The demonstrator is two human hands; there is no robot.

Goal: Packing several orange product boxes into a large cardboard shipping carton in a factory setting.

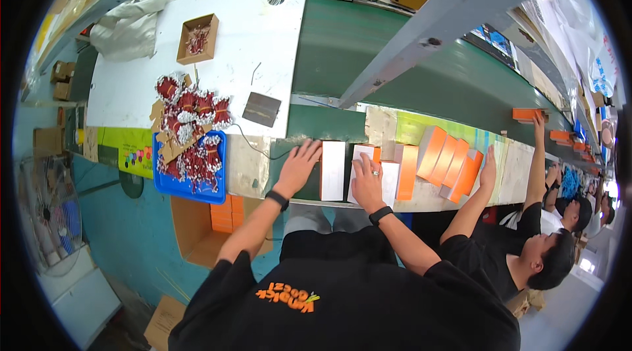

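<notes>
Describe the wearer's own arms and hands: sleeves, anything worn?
Short black sleeves, forearms bare below. Left hand and right hand are ungloved. A dark wristband circles the left wrist, a similar black strap the right. What looks like a ring shows on the right fingers.

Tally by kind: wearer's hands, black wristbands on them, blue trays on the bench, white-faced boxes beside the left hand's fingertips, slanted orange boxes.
Left hand and right hand: 2
Black wristbands: 2
Blue tray: 1
White-faced box: 1
Slanted orange boxes: 4
Total: 10
</notes>
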